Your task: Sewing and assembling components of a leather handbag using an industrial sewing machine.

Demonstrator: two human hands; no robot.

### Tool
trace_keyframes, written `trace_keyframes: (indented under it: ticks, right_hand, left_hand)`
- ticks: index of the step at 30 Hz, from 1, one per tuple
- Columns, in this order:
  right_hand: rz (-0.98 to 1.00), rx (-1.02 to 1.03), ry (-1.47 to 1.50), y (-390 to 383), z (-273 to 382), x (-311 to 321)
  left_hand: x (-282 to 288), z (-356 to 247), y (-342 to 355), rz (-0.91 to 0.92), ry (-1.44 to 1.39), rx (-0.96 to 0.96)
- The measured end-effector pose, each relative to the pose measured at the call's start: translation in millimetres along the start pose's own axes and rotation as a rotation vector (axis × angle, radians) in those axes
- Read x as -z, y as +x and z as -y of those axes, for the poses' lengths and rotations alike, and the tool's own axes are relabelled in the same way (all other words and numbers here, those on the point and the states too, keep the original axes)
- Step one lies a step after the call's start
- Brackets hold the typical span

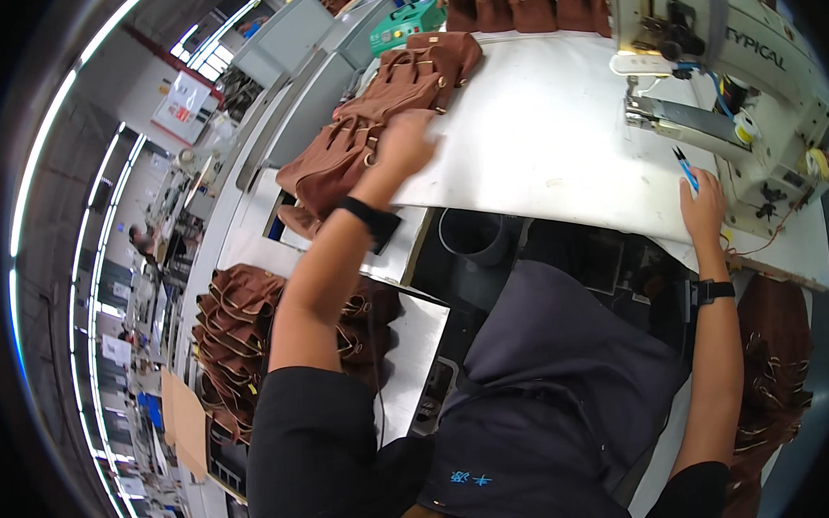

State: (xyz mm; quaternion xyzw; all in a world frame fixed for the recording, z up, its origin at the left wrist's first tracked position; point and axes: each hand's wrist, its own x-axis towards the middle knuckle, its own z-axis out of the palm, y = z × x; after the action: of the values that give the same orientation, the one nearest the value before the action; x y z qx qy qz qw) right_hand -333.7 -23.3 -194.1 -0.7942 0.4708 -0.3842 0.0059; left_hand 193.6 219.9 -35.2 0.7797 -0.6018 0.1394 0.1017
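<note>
My left hand [409, 147] is at the near right side of a brown leather bag [333, 161] on the left of the white worktable [529, 127]. Its fingers are blurred and partly hidden, so its grip cannot be made out. Another brown bag [408, 81], with handles and brass-coloured fittings, lies just beyond. My right hand [705, 205] is closed around blue-handled thread snips [687, 171] near the table's right front edge. Their two dark tips point away from me and stand slightly apart.
A sewing machine [754, 55] stands at the right, its arm [688, 126] reaching over the table. More brown bags [524, 7] line the back edge. A green box [406, 26] is at the far left. Bags [240, 347] are piled lower left; others [770, 365] hang at right.
</note>
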Motion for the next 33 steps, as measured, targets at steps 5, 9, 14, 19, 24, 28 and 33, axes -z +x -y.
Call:
trace_keyframes:
  ticks: [5, 9, 14, 19, 24, 28, 33]
  right_hand:
    - [0.008, -0.007, 0.003, 1.1, 12.8, 8.0]
    - [-0.002, 0.013, 0.014, -0.8, 15.5, 10.0]
    - [-0.031, 0.018, 0.052, -1.7, 14.4, 10.1]
    - [-0.022, 0.006, 0.066, -1.5, 16.1, 12.5]
    - [-0.002, -0.041, 0.128, -3.2, 17.1, 14.7]
    - [-0.007, -0.043, 0.223, -1.6, 16.9, 16.2]
    - [0.007, -0.049, 0.194, 0.8, 19.4, 18.0]
  left_hand:
    - [58.0, 106.8, 13.9, 0.15, 0.046, 0.466]
    - [33.0, 130.2, 9.0, 0.375, -0.022, 0.655]
    - [26.5, 156.5, 25.3, 0.283, -0.15, 0.736]
    - [54.9, 194.2, 31.4, 0.278, -0.097, 0.667]
    - [114.4, 228.5, 30.4, 0.214, -0.174, 0.768]
    - [172.6, 205.3, 21.9, 0.212, -0.085, 0.679]
    - [247.9, 86.1, 18.1, -0.001, 0.161, 0.395]
